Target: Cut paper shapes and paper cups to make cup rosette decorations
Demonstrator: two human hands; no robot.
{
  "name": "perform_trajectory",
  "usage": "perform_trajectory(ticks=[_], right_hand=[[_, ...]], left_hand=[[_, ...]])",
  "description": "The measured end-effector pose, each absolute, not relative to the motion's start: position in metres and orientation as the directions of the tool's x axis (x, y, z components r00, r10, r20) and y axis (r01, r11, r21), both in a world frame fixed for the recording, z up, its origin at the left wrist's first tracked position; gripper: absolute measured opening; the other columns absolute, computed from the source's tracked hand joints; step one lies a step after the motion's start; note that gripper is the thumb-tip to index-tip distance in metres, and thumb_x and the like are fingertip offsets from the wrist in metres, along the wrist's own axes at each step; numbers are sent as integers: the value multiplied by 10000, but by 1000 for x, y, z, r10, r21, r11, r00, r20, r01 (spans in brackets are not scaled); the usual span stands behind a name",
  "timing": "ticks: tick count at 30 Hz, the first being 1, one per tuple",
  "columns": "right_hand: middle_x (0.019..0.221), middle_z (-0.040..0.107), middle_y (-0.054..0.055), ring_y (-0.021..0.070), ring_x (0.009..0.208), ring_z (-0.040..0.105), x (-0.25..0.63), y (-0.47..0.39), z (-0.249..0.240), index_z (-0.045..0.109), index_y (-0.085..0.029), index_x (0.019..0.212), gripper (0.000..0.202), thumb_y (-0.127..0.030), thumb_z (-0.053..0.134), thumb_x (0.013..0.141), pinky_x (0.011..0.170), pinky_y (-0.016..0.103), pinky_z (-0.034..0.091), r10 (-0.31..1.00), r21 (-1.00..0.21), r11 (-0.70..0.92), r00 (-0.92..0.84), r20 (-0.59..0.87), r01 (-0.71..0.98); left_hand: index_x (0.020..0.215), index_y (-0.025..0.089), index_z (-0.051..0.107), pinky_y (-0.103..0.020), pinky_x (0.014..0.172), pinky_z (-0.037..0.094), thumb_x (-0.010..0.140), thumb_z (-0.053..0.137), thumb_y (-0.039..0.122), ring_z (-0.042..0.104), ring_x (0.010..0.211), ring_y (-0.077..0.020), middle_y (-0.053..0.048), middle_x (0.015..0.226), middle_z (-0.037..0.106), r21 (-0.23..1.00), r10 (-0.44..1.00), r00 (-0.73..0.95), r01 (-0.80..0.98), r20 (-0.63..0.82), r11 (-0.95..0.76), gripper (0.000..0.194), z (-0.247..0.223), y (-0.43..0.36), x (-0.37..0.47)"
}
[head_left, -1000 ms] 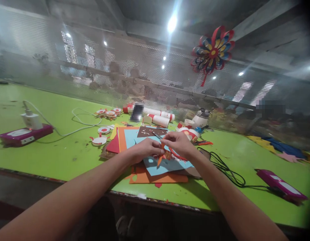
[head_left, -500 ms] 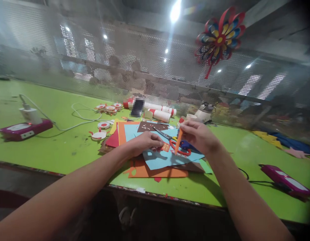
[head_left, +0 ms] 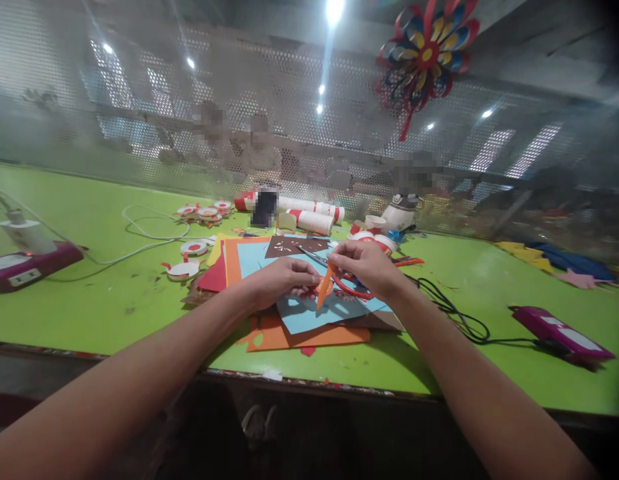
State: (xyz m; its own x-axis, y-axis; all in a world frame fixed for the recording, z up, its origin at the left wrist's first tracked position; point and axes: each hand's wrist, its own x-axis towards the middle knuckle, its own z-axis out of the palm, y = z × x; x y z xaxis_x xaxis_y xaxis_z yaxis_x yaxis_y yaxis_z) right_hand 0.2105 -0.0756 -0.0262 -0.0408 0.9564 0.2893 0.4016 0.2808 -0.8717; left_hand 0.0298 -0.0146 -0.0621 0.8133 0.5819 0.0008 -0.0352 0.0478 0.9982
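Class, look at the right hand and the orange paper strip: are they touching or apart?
Touching. The head view shows the right hand gripping the upper end of the orange paper strip in its fingers, with the lower end hanging free.

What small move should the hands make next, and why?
I'd suggest the right hand gently line up the orange strip with the small patterned piece in the left hand. The strip hangs across that piece in this view, though I can't tell whether they touch.
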Motion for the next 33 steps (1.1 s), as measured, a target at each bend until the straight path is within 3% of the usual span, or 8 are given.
perform_trajectory(ticks=[7, 15, 33], right_hand=[[558, 569, -15, 89, 500, 494, 209, -75, -28, 572, -162, 667, 221, -357, 636, 751, 488, 242, 395, 957, -858, 275, -34, 289, 434], [535, 555, -16, 95, 487, 503, 206, -75, -31, 568, -171, 652, 181, -295, 582, 783, 471, 241, 394, 947, -776, 268, -7, 322, 570], [533, 548, -14, 96, 487, 503, 203, -76, -30, 551, -163, 649, 165, -251, 562, 787, 474, 240, 395, 951, -766, 248, 3, 310, 593]], left_hand=[[715, 125, 627, -232, 575, 418, 703, 692, 218, 547, 563, -86, -24, 642, 609, 996, 577, 817, -63, 15, 63, 115, -63, -14, 31], [734, 136, 607, -298, 560, 486, 690, 722, 253, 577, 545, -118, -24, 650, 601, 987, 548, 836, -81, -6, 135, 169, -63, -15, 31], [734, 132, 599, -230, 472, 446, 701, 707, 265, 583, 537, -107, -31, 664, 600, 995, 570, 822, -55, 0, 79, 174, -61, -17, 30]])
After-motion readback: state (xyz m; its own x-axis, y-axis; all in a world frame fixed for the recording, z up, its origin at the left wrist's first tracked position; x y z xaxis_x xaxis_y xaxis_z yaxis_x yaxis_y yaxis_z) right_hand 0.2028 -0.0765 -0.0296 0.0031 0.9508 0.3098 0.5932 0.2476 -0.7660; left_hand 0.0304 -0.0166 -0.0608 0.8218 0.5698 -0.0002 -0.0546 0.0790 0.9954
